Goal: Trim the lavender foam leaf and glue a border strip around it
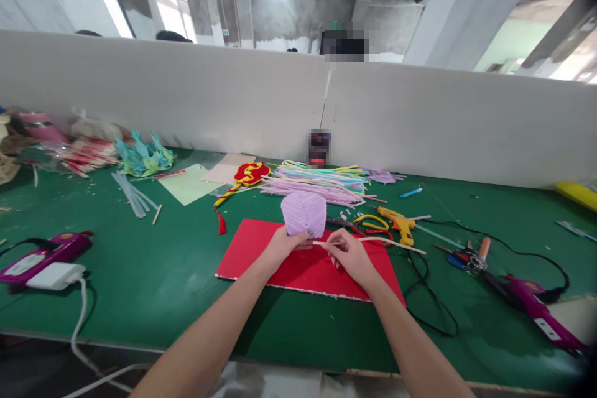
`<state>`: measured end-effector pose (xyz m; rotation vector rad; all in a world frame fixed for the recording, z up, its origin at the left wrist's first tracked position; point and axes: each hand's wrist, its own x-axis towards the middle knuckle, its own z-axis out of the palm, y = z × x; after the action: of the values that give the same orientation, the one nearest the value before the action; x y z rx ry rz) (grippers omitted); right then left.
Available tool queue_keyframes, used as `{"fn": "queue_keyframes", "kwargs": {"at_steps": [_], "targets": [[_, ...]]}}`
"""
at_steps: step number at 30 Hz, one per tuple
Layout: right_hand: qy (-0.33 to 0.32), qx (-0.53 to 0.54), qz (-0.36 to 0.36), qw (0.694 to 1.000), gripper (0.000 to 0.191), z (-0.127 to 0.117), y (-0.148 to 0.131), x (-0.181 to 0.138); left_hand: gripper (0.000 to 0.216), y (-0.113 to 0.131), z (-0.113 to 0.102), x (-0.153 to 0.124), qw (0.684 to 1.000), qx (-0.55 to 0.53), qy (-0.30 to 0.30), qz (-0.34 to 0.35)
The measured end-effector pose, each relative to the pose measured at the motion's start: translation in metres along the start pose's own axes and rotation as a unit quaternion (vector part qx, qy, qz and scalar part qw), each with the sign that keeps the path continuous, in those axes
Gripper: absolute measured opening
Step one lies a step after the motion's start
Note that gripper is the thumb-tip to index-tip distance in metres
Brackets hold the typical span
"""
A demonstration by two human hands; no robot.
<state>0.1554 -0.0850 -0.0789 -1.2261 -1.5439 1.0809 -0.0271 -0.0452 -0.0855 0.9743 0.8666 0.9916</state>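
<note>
My left hand (pixel 290 246) is closed on the lower edge of a lilac fan-shaped piece (pixel 304 211) that looks made of pipe cleaners laid side by side. The piece stands up above the red board (pixel 252 249). Just to the right, my right hand (pixel 347 252) pinches a pale cream pipe cleaner (pixel 396 244). One end of it points at the base of the lilac piece, and the other end sticks out to the right. I cannot tell whether the near end touches the piece. Both hands are over the red board.
Behind lies a pile of pastel pipe cleaners (pixel 321 183), beside a red and yellow fan (pixel 252 173). To the right are yellow-handled scissors (pixel 373 222), a yellow glue gun (pixel 398 224) with a black cord, and keys (pixel 474 261). Purple power strips (pixel 56 252) lie at both sides.
</note>
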Motion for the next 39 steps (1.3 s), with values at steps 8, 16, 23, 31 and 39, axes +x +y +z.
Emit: {"fn": "queue_keyframes", "kwargs": {"at_steps": [8,16,23,31,39], "targets": [[0.010,-0.053,-0.042,0.998,0.025,-0.0031,-0.0046,-0.0009,0.048,0.0028,0.0031,-0.0036,1.000,0.000,-0.016,-0.016],[0.017,-0.088,-0.056,0.994,0.023,-0.0040,-0.0013,0.0008,0.042,0.0042,0.0038,-0.0055,0.998,0.020,-0.054,-0.025],[0.014,-0.093,-0.060,0.994,0.022,-0.0043,0.0011,0.0011,0.040,0.0017,0.0021,-0.0040,0.997,0.032,-0.061,-0.020],[0.016,-0.094,-0.060,0.994,0.020,-0.0044,0.0027,0.0024,0.041,0.0013,0.0013,-0.0041,0.997,0.048,-0.067,-0.012],[0.013,-0.092,-0.060,0.994,0.021,-0.0041,0.0020,0.0026,0.046,0.0013,0.0004,-0.0038,0.995,0.062,-0.080,-0.004]]}}
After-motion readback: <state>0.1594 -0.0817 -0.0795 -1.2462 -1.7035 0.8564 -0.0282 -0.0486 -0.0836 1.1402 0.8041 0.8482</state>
